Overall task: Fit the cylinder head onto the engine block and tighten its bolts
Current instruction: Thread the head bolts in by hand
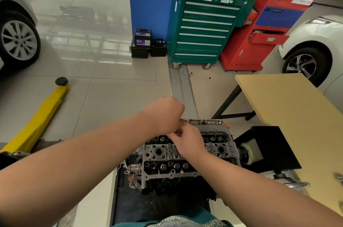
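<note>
Head view, looking down over a glossy tiled workshop floor [104, 85]. Landmark: the grey cast-metal cylinder head [185, 154], bottom centre, sitting on top of the dark engine block [176, 187], which rests on a black stand [148, 206]. The head's top face shows round bores, valve springs and bolt holes.

Far right of the cylinder head, a white car [319, 41] with a dark alloy wheel. Far left and beyond it, a silver car [16, 28], its wheel showing. Beyond the cylinder head, against a blue wall panel [150, 0], a green metal drawer tool cabinet [206, 26] on castors, with a red tool trolley [263, 28] just beside it on the right. Right of the cylinder head, a pale wooden tabletop [291, 108] on black legs. Left of the head, a yellow lift arm [40, 117] with a black round pad lies across the floor. A black box [272, 145] sits just right of the head, under the table edge. Black car batteries [143, 43] stand beyond the head, left of the green cabinet.

Both bare forearms reach in over the cylinder head. The left hand [165, 115] is curled into a fist above the head's far edge; what it grips is hidden. The right hand [189, 141] lies over the head's middle, fingers [174, 136] bent and pinching something small that can't be made out. The two hands touch.
</note>
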Tool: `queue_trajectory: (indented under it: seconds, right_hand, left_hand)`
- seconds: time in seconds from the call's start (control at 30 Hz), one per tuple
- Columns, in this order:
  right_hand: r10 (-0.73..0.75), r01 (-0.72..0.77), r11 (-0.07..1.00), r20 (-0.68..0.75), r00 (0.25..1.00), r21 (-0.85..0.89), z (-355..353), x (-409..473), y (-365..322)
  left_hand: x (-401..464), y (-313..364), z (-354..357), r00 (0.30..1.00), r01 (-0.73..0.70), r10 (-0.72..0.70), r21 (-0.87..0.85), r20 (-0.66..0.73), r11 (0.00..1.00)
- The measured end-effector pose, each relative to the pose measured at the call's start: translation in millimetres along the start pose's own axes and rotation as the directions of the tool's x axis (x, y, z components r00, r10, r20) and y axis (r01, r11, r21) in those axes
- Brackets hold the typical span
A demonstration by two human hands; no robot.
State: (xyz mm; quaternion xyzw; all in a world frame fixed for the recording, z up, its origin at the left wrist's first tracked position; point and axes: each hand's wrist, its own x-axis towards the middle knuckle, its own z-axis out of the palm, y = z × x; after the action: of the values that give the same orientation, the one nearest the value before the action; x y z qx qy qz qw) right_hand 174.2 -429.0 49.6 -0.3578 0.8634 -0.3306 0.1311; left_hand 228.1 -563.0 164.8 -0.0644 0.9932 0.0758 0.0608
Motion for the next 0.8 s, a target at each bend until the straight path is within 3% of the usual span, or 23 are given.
queue_trajectory:
  seconds: [0.1,0.17,0.23,0.3,0.37,0.47,0.67,0.8]
  right_hand:
    - [0.023,-0.028,0.999,0.14,0.99,0.033,-6,3,3]
    - [0.012,-0.009,1.0,0.133,0.991,-0.022,-6,5,4]
    - [0.017,-0.01,0.996,0.078,0.997,-0.094,-4,5,3]
    - [0.019,-0.016,0.992,0.02,1.0,-0.122,-3,3,1]
    - [0.025,-0.025,0.994,0.0,1.0,-0.11,-2,2,-1]
    - [0.042,-0.043,0.996,-0.018,0.999,-0.079,-1,2,-1]
    - [-0.006,0.023,0.996,0.188,0.982,-0.09,-9,7,5]
    - [-0.014,0.033,0.986,0.119,0.993,-0.161,-10,6,4]
  left_hand:
    - [-3,-3,1,0.977,-0.21,0.211,-0.015,0.022,0.978]
    - [-6,-5,1,0.939,-0.335,0.339,-0.068,0.057,0.94]
    - [-8,-5,-2,0.94,-0.334,0.34,-0.138,0.026,0.932]
    - [-9,-4,-3,0.969,-0.247,0.244,-0.177,-0.039,0.953]
    - [-7,-2,-6,0.989,-0.142,0.138,-0.094,-0.05,0.985]
    - [-4,1,-4,0.994,-0.107,0.107,0.029,-0.013,0.994]
    - [-9,-5,-3,0.932,-0.363,0.363,0.099,0.019,0.926]
    - [-10,-12,-3,0.891,-0.449,0.45,-0.029,0.061,0.893]
